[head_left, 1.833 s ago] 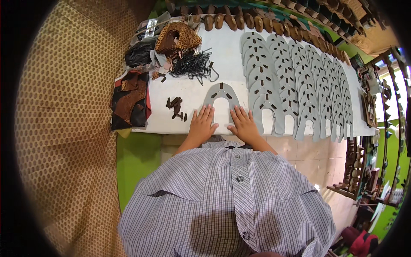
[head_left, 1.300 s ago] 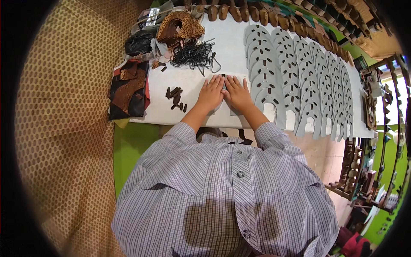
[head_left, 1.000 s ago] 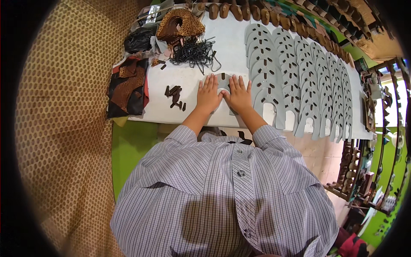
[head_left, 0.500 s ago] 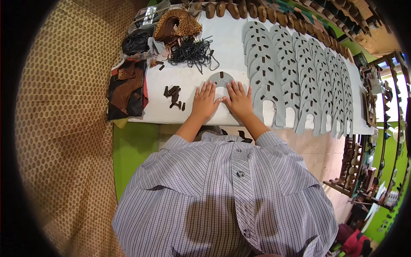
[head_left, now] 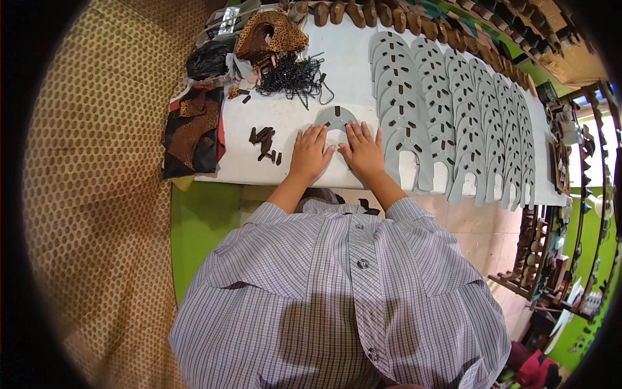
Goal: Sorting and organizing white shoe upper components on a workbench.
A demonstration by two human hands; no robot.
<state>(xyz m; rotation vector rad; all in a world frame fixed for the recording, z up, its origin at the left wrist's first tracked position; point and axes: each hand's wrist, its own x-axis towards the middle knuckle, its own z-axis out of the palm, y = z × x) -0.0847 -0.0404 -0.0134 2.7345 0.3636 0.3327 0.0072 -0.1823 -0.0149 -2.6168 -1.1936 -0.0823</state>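
On the table [head_left: 348, 65], a grey arch [head_left: 330, 120] is held under the spread left hand [head_left: 311, 153] and right hand [head_left: 363, 150], now drawn back from its top, its brown tab [head_left: 337, 111] uncovered, seemingly set.

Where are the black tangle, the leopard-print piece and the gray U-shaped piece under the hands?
Black tangle [head_left: 291, 78], head view: its middle strands.
Leopard-print piece [head_left: 287, 37], head view: its spotted surface.
Gray U-shaped piece [head_left: 336, 123], head view: its curved top.

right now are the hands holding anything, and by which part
Nothing is gripped; left hand and right hand lie flat on the legs of the grey U-shaped piece.
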